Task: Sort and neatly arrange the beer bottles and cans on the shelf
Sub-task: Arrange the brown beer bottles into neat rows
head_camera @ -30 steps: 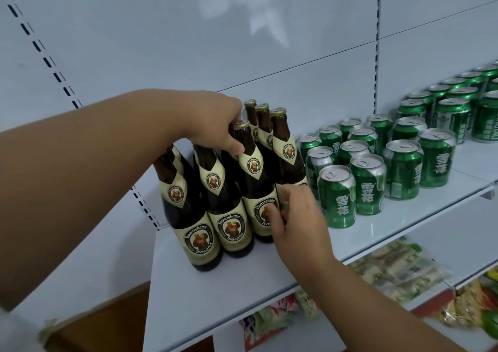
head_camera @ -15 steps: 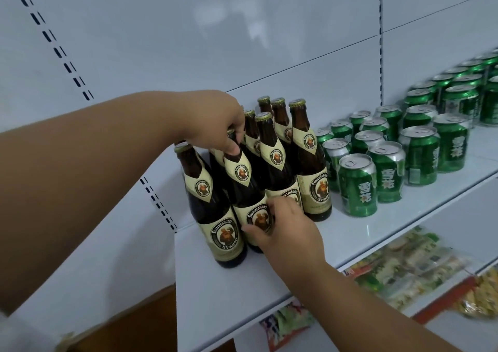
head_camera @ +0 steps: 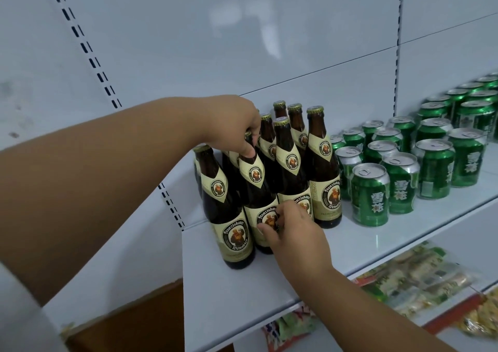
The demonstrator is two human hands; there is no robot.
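A brown beer bottle (head_camera: 256,190), at nine o'clock of the green cans (head_camera: 398,174) on the shelf (head_camera: 350,241), is being gripped: neck pinched by the left hand (head_camera: 237,128), label pinched by the right hand (head_camera: 293,230). Being heavy, slippery, breakable glass, it is probably best held at neck and base.

Bright, even light (wide-angle bowing)
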